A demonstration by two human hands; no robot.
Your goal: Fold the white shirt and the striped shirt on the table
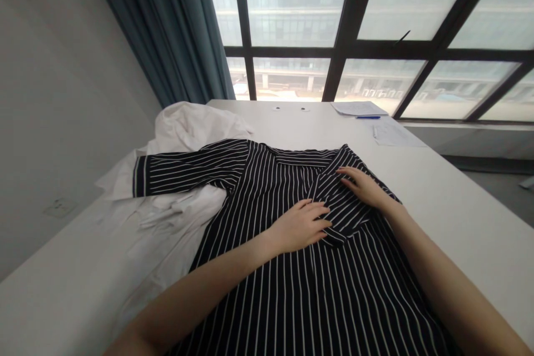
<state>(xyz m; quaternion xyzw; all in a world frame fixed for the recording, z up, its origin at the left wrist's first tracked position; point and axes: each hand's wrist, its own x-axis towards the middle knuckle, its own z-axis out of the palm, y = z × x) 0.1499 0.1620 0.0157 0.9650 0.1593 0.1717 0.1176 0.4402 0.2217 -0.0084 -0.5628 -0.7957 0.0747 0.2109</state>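
- head view: a white table point(471, 194) fills the lower frame, running back towards windows point(298, 5) with dark bars across the top.
- a blue-grey curtain point(175, 33) hangs in folds at upper left, beside a plain pale wall point(54, 83).
- the striped garment point(308, 272) lies spread from centre to bottom edge, black with thin pale lines, its collar point(302, 157) at mid-frame.
- one sleeve point(192, 171) stretches out to the left, ending in a dark band; the other sleeve point(354, 214) is folded in over the front.
- crumpled white cloth point(187, 122), soft and matte, lies left of the garment and partly under that outstretched sleeve.
- the left hand point(299, 226) rests at centre, fingers extended and loose on the cloth, by the folded sleeve's end.
- the right hand point(362, 184) lies higher and further right on the same sleeve, fingers parted, unclenched.
- papers point(359, 108) and a blue pen point(367, 117) sit near the far edge, upper right.
- a broad stretch of tabletop shows along the right side, up to its slanting edge.
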